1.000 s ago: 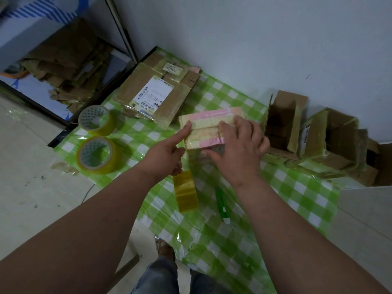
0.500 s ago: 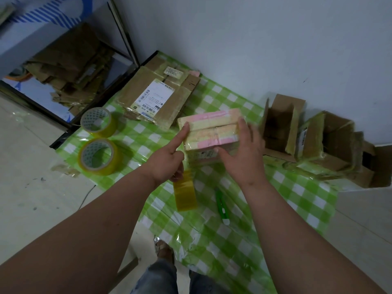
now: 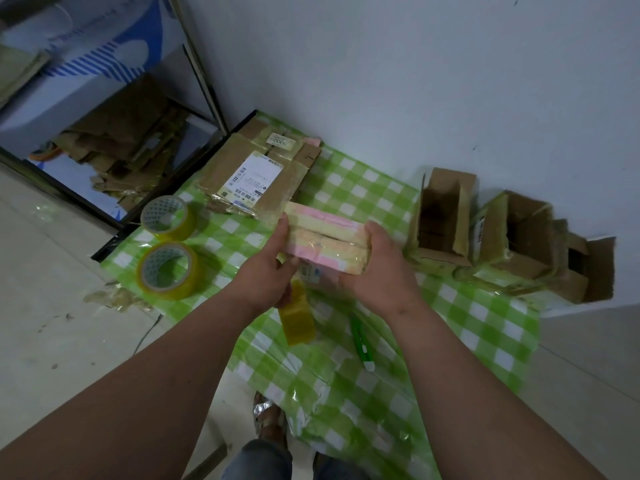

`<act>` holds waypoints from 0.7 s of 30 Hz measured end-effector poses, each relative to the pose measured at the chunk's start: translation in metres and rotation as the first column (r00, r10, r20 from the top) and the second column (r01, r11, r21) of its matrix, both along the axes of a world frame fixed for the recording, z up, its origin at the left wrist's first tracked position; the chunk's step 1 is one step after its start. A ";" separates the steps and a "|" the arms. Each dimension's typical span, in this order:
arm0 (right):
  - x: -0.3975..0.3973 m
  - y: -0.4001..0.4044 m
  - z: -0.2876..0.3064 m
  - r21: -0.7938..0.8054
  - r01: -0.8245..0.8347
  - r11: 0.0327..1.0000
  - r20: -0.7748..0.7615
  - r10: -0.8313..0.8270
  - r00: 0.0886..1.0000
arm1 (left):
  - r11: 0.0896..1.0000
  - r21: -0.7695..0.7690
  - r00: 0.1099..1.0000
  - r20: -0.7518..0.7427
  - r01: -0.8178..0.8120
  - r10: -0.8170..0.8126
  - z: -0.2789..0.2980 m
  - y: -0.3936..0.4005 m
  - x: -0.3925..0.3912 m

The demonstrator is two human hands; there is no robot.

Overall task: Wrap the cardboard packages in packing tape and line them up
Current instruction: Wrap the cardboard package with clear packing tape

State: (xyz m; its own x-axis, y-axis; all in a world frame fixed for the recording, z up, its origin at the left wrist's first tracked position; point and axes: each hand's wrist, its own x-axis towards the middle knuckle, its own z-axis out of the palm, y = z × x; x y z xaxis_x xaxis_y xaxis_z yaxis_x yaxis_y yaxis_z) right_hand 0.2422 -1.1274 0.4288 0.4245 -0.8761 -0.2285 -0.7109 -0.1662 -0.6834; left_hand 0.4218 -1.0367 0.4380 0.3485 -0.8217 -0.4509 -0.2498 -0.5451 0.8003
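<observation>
Both hands hold one package [image 3: 325, 242], a pink-and-yellow bundle that appears to be two slabs stacked, just above the green checked cloth [image 3: 467, 327] near its middle. The left hand [image 3: 266, 275] grips the bundle's left end, index finger laid up along that end and thumb on the near face; the same hand seems also to hold a tape roll [image 3: 298, 318] that hangs below it, though the grip itself is hidden. The right hand [image 3: 377, 271] is curled round the right end. Judgement: holding both ends keeps the two slabs squared together while tape is led round them, and keeping the roll in the working hand saves a reach. Two spare tape rolls [image 3: 168, 251] lie on the cloth's left edge, within reach but out of the working area. A flat taped parcel with a shipping label [image 3: 256, 178] lies at the far left. Three opened cardboard boxes [image 3: 502, 237] stand along the wall at the right, side by side. A green cutter [image 3: 360, 341] lies near, just right of the hanging roll, presumably for severing tape.
</observation>
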 end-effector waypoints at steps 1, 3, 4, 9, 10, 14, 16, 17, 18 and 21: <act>0.001 0.004 0.002 -0.007 0.008 1.000 0.045 -0.008 0.999 | 1.000 -0.015 1.000 -0.015 0.014 -0.014 0.002 0.002 -0.001; 0.005 0.013 0.005 -0.032 0.023 0.999 0.075 -0.021 0.997 | 0.998 -0.053 0.997 -0.059 0.043 -0.046 0.006 0.006 -0.001; 0.007 0.018 0.006 -0.045 0.030 0.999 0.069 -0.027 0.997 | 0.996 -0.075 0.995 -0.086 0.049 -0.056 0.010 0.008 -0.001; 0.011 0.037 0.006 0.021 0.035 0.999 0.074 -0.037 0.997 | 0.988 -0.152 0.971 -0.234 0.012 -0.048 0.032 0.020 0.005; 0.009 0.041 0.007 0.036 0.042 0.998 0.099 -0.045 0.994 | 0.988 -0.152 0.962 -0.269 0.005 -0.046 0.037 0.023 0.005; 0.003 0.062 0.014 0.066 0.102 0.993 0.204 -0.114 0.972 | 0.987 -0.157 0.932 -0.349 0.041 -0.094 0.052 0.030 0.009; 0.000 0.074 0.018 0.097 0.174 0.980 0.239 -0.192 0.952 | 0.979 -0.177 0.929 -0.333 0.106 -0.161 0.056 0.032 0.011; -0.001 0.080 0.019 0.108 0.224 0.969 0.233 -0.244 0.941 | 0.974 -0.184 0.927 -0.324 0.133 -0.188 0.058 0.033 0.012; -0.002 0.086 0.020 0.106 0.279 0.955 0.228 -0.296 0.928 | 0.970 -0.188 0.927 -0.313 0.154 -0.208 0.059 0.034 0.013; -0.004 0.102 0.022 0.153 0.383 0.911 0.299 -0.412 0.861 | 0.959 -0.206 0.929 -0.273 0.197 -0.249 0.063 0.035 0.010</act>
State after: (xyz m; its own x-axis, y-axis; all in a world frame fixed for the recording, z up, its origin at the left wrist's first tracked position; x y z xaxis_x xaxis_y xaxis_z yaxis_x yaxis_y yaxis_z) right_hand 0.2383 -1.0256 0.4505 0.1063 -0.9692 -0.2224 -0.4463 0.1533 -0.8816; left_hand 0.4323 -1.0018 0.5008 0.0210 -0.9366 -0.3499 -0.0894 -0.3503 0.9324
